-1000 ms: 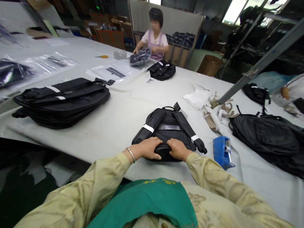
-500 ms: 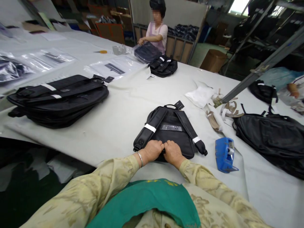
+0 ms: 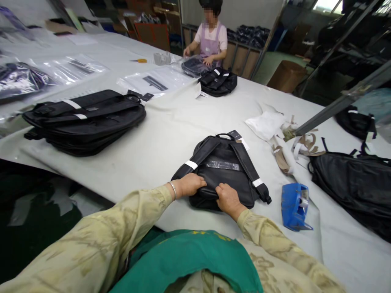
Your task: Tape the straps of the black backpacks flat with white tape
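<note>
A black backpack lies on the table in front of me, its two shoulder straps facing up with a white band round each. A dark tag sits beside its top handle. My left hand is closed on the lower left part of the backpack, thumb on top and fingers curled. At the lower edge, right of the middle, my right hand grips the same backpack with bent fingers. A clear-wrapped strip crosses the back panel above both hands.
Stacked black backpacks lie to the left. A blue tape dispenser stands at right, near more black bags and paper scraps. Across the table, a person handles a bagged backpack. A metal post slants at right.
My hands, together at the backpack's lower edge before, are now apart, the left one further left. The person opposite has lowered the bagged backpack to the table. The view has shifted slightly.
</note>
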`<state>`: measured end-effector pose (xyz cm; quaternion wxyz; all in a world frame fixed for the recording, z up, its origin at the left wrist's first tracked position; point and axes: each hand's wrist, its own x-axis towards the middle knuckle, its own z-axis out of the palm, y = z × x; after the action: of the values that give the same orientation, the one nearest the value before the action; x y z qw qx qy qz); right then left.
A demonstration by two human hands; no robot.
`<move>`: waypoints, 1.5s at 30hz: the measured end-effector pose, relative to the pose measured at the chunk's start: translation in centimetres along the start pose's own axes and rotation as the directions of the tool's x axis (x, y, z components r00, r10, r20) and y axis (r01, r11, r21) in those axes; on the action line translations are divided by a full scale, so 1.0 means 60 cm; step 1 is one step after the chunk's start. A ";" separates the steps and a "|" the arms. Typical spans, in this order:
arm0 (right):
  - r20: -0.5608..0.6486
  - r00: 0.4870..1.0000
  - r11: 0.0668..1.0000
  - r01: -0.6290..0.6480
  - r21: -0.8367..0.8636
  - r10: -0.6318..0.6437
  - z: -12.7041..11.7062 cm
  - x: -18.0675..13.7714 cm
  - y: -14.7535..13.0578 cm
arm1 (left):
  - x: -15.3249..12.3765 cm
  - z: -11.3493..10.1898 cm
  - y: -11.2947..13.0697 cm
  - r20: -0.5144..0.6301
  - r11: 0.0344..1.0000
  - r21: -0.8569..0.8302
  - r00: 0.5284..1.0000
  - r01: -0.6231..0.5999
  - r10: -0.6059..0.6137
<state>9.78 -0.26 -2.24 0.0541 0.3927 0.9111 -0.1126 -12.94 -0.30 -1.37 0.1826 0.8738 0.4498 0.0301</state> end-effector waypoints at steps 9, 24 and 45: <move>-0.027 0.999 0.994 -0.042 0.097 0.045 -0.011 -0.007 -0.022 | 0.035 -0.032 0.000 0.126 0.995 0.080 0.991 -0.059 0.049; -0.093 0.994 0.958 0.075 0.276 -0.051 0.006 0.043 0.005 | -0.061 0.035 0.076 -0.387 0.977 0.093 0.911 0.194 -0.144; -0.202 0.976 0.881 0.163 0.444 -0.079 0.030 0.035 0.020 | -0.076 0.094 0.061 -0.399 0.808 -0.560 0.794 0.185 -0.459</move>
<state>9.24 1.61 -4.55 -0.1286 0.3449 0.8829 -0.2916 -11.61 -7.53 -4.83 0.2740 0.6628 0.6058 0.3443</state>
